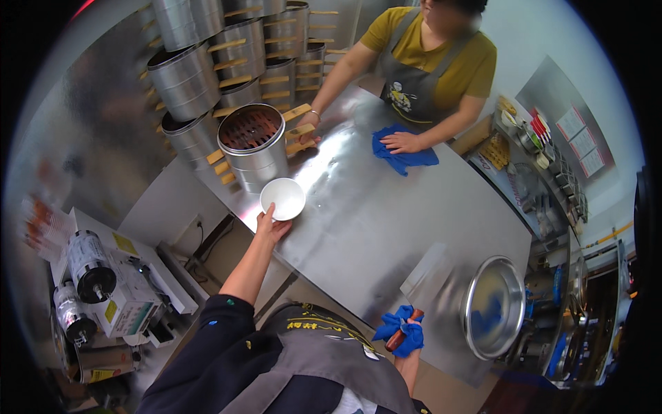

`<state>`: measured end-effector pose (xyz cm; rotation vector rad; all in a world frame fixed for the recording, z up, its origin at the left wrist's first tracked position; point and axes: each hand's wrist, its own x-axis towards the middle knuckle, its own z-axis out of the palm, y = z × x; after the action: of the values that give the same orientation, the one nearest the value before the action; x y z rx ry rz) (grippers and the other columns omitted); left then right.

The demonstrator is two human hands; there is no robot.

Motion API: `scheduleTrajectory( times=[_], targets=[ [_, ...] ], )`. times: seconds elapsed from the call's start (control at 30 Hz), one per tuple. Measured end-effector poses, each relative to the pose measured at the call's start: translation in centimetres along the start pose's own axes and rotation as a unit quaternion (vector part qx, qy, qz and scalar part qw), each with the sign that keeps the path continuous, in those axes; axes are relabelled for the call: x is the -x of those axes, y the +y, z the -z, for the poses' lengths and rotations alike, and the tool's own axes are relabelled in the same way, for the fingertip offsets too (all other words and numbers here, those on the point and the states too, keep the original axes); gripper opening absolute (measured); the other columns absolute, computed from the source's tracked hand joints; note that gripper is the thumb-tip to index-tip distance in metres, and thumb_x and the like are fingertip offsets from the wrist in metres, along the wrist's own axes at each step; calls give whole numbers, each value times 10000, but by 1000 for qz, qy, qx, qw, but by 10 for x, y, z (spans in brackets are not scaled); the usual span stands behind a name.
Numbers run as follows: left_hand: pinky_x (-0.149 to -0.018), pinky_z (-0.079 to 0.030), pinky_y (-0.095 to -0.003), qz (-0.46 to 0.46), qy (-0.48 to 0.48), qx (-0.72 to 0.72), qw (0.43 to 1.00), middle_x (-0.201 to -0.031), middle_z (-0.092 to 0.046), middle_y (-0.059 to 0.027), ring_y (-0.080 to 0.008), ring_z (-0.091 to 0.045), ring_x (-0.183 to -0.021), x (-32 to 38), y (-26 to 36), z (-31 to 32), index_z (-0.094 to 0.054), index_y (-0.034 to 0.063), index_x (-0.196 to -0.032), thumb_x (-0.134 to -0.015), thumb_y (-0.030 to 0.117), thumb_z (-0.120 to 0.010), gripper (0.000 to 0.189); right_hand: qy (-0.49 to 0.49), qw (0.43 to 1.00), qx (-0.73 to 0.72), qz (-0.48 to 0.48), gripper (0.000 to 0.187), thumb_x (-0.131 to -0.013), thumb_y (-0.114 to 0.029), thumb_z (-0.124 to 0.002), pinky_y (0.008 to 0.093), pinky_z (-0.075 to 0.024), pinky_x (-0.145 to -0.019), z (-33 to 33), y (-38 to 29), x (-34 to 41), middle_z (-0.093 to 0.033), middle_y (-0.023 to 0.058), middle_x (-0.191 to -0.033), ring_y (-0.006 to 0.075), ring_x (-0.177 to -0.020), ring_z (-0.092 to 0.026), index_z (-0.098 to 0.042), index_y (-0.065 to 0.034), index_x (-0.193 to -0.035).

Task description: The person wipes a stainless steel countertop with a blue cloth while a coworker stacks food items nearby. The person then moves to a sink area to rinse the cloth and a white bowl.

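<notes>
My left hand [270, 225] grips the rim of a white bowl [284, 198], thumb over the edge, above the left side of the steel table [351, 227]. Nothing shows inside the bowl. Just beyond it stands a cylindrical metal steamer [257, 160] with wooden handles and a slatted bottom. Close to my body, at the table's near edge, my right hand [412, 349] clutches a blue cloth [412, 337] with a brown wooden piece [397, 340]. The cloth covers the middle of that piece, so its full form is hidden.
Across the table a co-worker presses a blue cloth [395, 150] on the surface, the other hand by the steamer's handles. A metal basin [469, 310] holding cloudy liquid and blue cloth stands right. Stacked steamers [183, 83] rise behind. A machine [126, 295] sits left.
</notes>
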<state>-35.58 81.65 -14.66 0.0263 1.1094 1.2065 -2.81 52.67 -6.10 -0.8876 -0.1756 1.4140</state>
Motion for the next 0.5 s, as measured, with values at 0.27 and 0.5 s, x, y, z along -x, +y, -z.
scheduleTrajectory(
  times=[0.27,0.5],
  targets=[
    [-883,-436,-514,50,-87,64,993,-1253,-408,-127,-320,-481,-1092,25,11,10,-288,172,-1304,-796,2,-482,569,53,997,45,-47,295,-673,-200,-517,331,-393,-591,-84,6,3,-442,45,-708,204,-632,-436,-410,-50,-903],
    [-813,-491,-436,-1,-133,88,987,-1177,-470,-131,-285,-528,-1024,77,36,82,-324,51,-1251,-699,-19,-543,598,-116,982,39,-148,222,-685,-223,-502,328,-351,-533,-88,40,-26,-399,38,-632,194,-572,-420,-367,-86,-795]
  ],
)
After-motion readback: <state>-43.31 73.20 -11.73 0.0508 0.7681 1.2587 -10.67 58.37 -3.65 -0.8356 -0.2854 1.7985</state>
